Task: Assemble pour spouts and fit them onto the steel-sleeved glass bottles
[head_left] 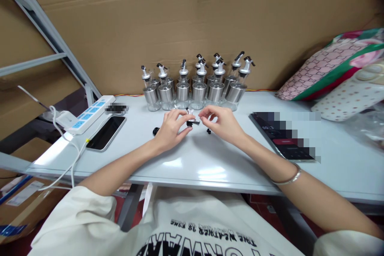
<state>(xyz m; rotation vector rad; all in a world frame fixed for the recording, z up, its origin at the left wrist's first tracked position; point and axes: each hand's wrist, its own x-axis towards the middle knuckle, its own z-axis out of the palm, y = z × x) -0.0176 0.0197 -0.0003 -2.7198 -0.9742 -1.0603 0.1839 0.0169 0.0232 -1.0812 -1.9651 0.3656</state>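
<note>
My left hand (pixel 171 129) is closed, thumb and fingers pinching a small black-and-silver bottle pourer (pixel 192 123) whose dark lever points to the right. Facing it, a little to the right, my right hand (pixel 222 123) has its thumb and index fingertip brought together; whatever lies between them is too small to make out. Tiny black pieces (pixel 209 131) rest on the table under the right fingers. A round black part (pixel 156 131) lies by the left hand. Further light-coloured parts behind the left fingers are partly hidden.
Several glass bottles (pixel 199 91) with metal sleeves and pourers stand along the cardboard wall (pixel 186 20). On the left are a phone (pixel 106 133) and a power strip (pixel 93 115) with white cables. A tablet-like device (pixel 282 138) and patterned bags (pixel 327 66) occupy the right.
</note>
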